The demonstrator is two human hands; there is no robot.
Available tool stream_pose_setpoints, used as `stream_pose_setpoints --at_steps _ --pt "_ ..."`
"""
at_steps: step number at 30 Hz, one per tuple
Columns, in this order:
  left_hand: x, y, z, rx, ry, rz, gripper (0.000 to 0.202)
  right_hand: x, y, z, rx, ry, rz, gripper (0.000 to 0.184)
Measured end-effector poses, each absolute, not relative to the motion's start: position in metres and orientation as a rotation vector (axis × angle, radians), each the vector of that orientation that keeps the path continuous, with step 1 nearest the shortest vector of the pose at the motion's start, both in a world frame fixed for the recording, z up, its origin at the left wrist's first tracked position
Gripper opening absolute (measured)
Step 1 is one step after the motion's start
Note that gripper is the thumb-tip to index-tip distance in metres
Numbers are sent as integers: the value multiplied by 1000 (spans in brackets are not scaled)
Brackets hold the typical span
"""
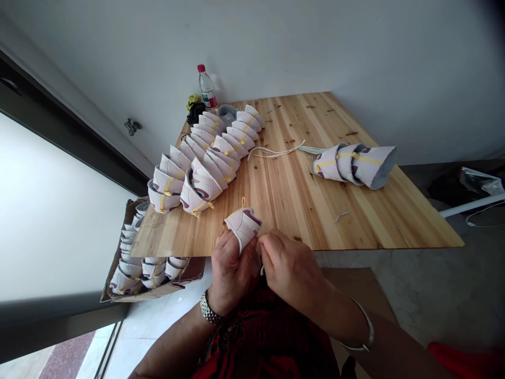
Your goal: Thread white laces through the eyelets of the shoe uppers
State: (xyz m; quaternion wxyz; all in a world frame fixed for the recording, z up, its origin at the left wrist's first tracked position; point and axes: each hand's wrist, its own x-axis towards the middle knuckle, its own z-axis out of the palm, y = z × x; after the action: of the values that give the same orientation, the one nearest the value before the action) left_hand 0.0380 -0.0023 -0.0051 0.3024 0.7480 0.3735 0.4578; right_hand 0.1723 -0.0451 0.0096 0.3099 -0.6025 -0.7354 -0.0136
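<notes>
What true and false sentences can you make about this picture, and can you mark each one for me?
The left hand holds a pale shoe upper. True.

The right hand wears a watch. False: the watch is on the left wrist, and the right wrist has a thin bangle.

The water bottle has a blue cap. False: its cap is red.

The table is made of wood. True.

The cardboard box has no shoe uppers in it. False: several lie inside.
</notes>
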Motion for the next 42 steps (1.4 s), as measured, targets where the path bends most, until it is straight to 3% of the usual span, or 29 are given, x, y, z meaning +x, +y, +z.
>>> stream_pose_setpoints --at_steps 6,10,14,19,26,30,36,38,42 --pt "41 4 -2 1366 1103 1180 22 183 -39 19 -1600 -1892 94 20" --pt "25 25 1 1090 1083 1219 26 211 -53 50 -1484 -1796 211 21" --pt "18 27 7 763 893 1005 32 225 -42 50 -1391 -1494 499 11" --pt "31 9 17 676 764 831 34 213 -20 29 -1246 -1542 681 5" --pt "39 2 19 721 747 761 37 220 -29 28 -1162 -1502 1166 15" --pt "41 2 19 714 753 732 37 219 -30 25 -1212 -1552 1042 12" --pt "43 1 21 748 772 780 32 215 -30 14 -1425 -1594 199 11" --pt "41 2 21 732 764 786 35 219 -32 13 -1364 -1613 216 7" --pt "34 5 20 692 707 768 49 230 -40 14 -1051 -1708 363 20"
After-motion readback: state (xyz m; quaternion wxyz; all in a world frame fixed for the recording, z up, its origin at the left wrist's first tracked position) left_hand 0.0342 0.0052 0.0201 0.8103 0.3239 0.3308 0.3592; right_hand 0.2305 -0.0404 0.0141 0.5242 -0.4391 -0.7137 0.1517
